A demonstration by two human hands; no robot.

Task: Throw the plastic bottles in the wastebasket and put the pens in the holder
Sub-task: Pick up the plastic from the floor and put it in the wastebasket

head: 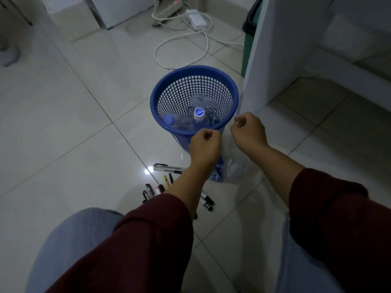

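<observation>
A blue mesh wastebasket (194,74) stands on the tiled floor with clear plastic bottles (198,115) inside, two blue caps showing. My left hand (204,146) hovers at the basket's near rim, fingers curled, holding nothing. My right hand (249,130) hangs just right of the rim, fingers curled too and empty. Below my hands a clear plastic bottle (230,169) with a blue label lies on the floor. Several pens and markers (160,185) lie scattered on the tiles, partly hidden by my left forearm. No holder is in view.
A white furniture panel (273,51) stands right of the basket, a green bin (248,39) behind it. White cables and a power adapter (196,20) lie on the floor at the back. My knees in light trousers fill the bottom.
</observation>
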